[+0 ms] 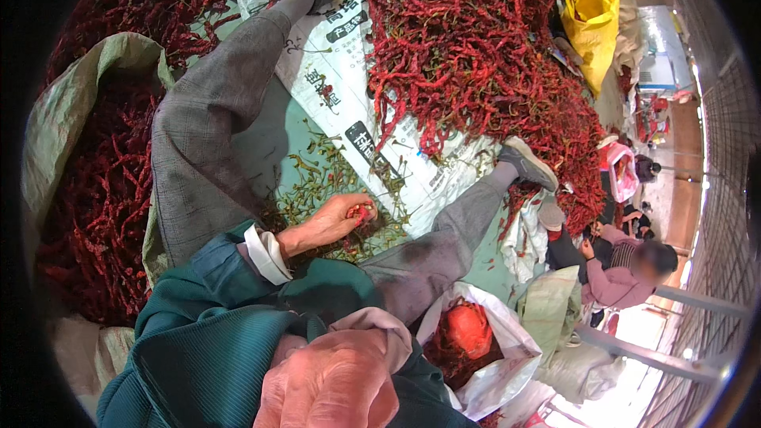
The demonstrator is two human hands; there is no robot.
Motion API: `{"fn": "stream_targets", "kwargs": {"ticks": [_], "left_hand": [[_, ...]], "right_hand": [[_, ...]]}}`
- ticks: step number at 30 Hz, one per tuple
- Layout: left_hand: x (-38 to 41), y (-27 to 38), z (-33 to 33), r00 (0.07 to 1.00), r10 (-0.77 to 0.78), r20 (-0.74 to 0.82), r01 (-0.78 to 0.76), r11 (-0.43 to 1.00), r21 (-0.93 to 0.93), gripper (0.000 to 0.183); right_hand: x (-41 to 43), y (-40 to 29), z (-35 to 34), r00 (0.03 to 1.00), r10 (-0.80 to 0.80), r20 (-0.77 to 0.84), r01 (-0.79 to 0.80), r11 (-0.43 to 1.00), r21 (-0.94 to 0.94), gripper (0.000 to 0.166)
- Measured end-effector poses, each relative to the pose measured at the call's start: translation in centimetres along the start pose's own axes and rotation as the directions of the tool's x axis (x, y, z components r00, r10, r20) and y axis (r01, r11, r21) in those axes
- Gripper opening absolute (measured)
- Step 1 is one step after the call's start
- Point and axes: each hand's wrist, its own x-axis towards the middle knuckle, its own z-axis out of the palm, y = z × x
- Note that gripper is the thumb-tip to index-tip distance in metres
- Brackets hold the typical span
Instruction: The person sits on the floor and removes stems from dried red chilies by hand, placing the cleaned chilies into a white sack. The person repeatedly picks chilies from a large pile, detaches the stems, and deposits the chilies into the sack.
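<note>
My left hand (324, 221) is closed around a few red dried chili peppers (359, 214), low between my outstretched legs. Under and beyond it, loose green chili stems (315, 175) lie scattered over the green floor and the edge of a printed white sack (324, 65). Very close to the camera, the back of my right hand (333, 383) fills the bottom of the view. Its fingertips are hidden, so whether it holds anything is unclear. A large heap of red dried chilies (469, 53) rests on the white sack beyond my feet.
An open woven sack (89, 89) full of chilies stands on the left. At my right thigh, a white sack (511, 380) contains chilies and a red bundle (468, 327). A yellow bag (591, 30) stands beyond the heap. Another person (624, 273) sits on the right.
</note>
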Motion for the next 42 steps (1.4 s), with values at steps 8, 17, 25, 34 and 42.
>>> {"fn": "stream_targets", "kwargs": {"ticks": [8,17,25,34,42], "left_hand": [[0.5,0.6,-0.1,1.0,-0.006,0.007,0.006,1.0,-0.004,0.015],[1.0,-0.8,-0.3,0.983,-0.113,-0.146,0.054,0.933,-0.355,0.016],[1.3,-1.0,-0.7,0.935,-0.27,-0.231,0.183,0.923,-0.339,0.02],[1.3,-2.4,-0.5,0.963,0.074,-0.258,-0.068,0.997,0.032,0.013],[0.1,-0.4,-0.7,0.844,0.51,0.163,-0.434,0.473,0.767,0.039]], "right_hand": [[0.1,0.5,1.1,0.998,0.031,0.047,-0.03,0.999,-0.029,0.014],[-4.2,-11.6,-8.3,0.816,-0.159,-0.555,-0.491,0.313,-0.813,0.01],[-9.9,-22.8,-22.3,0.578,-0.591,-0.562,-0.693,-0.72,0.045,0.025],[-12.0,-21.7,-15.5,0.355,-0.524,-0.774,-0.934,-0.177,-0.309,0.019],[-14.6,-18.2,-11.5,0.721,-0.27,-0.638,-0.557,-0.774,-0.302,0.009]]}}
